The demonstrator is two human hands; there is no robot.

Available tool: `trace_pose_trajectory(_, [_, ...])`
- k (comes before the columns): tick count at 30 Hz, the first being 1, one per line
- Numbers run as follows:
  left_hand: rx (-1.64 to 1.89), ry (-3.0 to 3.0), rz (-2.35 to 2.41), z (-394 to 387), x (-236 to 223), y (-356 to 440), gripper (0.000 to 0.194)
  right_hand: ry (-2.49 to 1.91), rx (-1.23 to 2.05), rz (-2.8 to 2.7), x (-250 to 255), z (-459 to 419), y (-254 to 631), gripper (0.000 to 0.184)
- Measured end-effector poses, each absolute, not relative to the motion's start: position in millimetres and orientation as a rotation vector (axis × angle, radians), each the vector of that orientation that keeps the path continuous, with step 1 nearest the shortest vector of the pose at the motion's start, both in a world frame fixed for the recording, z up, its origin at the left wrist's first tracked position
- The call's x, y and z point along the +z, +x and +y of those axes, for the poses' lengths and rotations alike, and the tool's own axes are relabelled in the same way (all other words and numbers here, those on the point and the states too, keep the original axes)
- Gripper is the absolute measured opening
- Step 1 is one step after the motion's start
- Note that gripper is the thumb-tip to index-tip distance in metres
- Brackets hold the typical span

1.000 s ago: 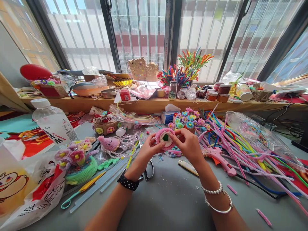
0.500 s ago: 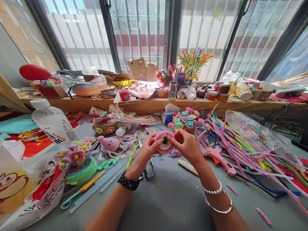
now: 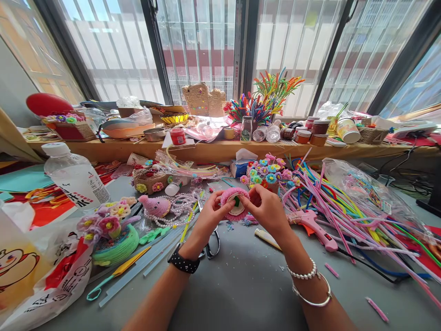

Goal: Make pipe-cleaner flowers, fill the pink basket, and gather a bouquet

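Between both hands, above the grey table, is a small round pink fuzzy piece (image 3: 235, 191) with a cream disc and a dark green patch inside its rim. My left hand (image 3: 212, 215) grips its left side, the thumb reaching over the cream face. From the right, my right hand (image 3: 267, 209) pinches the edge with thumb and forefinger. Scissors (image 3: 212, 243) lie partly hidden under my left wrist. A cream-coloured lighter-like stick (image 3: 268, 239) rests beside my right forearm, and a pink glue gun (image 3: 317, 229) lies farther right.
Pink and coloured pipe cleaners (image 3: 344, 207) heap at the right. Glue sticks (image 3: 138, 264), a green flower piece (image 3: 119, 243) and a plastic bottle (image 3: 74, 172) occupy the left. Behind stand a pot of fuzzy flowers (image 3: 270, 172) and a crowded sill (image 3: 206, 149).
The round pink piece has tilted slightly in my hands. My thumbs have shifted inward over its cream face; everything else on the table stays put.
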State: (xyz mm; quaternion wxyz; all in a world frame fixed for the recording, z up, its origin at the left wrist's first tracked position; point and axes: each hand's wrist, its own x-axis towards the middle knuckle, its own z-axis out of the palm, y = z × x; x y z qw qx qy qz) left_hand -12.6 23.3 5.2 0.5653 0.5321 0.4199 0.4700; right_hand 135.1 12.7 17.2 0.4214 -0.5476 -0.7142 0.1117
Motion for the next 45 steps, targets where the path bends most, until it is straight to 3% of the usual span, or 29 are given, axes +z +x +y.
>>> trace_pose_trajectory(15, [1.257, 1.544, 1.296, 23, -5, -9, 0.042, -1.283, 0.316, -1.662, -5, 18, 111, 0.03])
trace_pose_trajectory(26, [1.154, 1.31, 1.049, 15, 1, -2, 0.056, -1.221, 0.237, -1.745, -7, 17, 108, 0.041])
trace_pose_trajectory(35, [1.238, 1.677, 1.304, 19, 2, -8, 0.037, -1.235, 0.202, -1.764, -6, 15, 108, 0.039])
trace_pose_trajectory(45, [1.279, 1.655, 1.207, 21, -3, -8, 0.036, -1.254, 0.186, -1.827, -8, 18, 109, 0.041])
